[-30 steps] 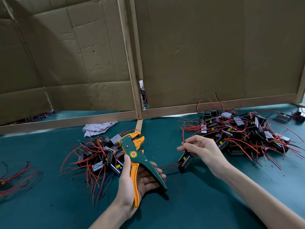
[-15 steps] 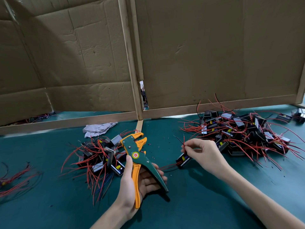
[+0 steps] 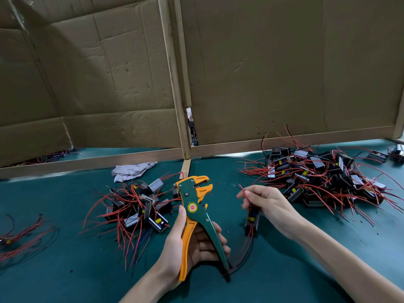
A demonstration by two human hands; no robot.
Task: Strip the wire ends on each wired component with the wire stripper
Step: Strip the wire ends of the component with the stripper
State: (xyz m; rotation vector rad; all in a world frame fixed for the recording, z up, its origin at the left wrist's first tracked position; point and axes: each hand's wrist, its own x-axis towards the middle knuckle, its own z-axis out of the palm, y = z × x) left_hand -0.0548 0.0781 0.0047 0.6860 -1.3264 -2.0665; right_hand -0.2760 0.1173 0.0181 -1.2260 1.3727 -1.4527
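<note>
My left hand point(image 3: 192, 243) grips the green and orange wire stripper point(image 3: 196, 213) by its handles, jaws pointing up and spread apart. My right hand point(image 3: 269, 204) pinches a red wire point(image 3: 244, 193) of a small black wired component point(image 3: 252, 219), which hangs below the fingers just above the table. The wire end points left toward the stripper jaws, a short gap away. More red wires trail from the component toward the stripper handles.
A pile of wired components point(image 3: 140, 208) lies left of the stripper, a larger pile point(image 3: 323, 178) at the right. A grey cloth point(image 3: 131, 170) sits behind the left pile. Loose red wires point(image 3: 19, 237) lie far left. Cardboard walls point(image 3: 262, 73) close the back of the green table point(image 3: 65, 270).
My right hand lifted the component off the table and brought its wire leftward, closer to the stripper jaws. The stripper has tilted slightly more upright in my left hand.
</note>
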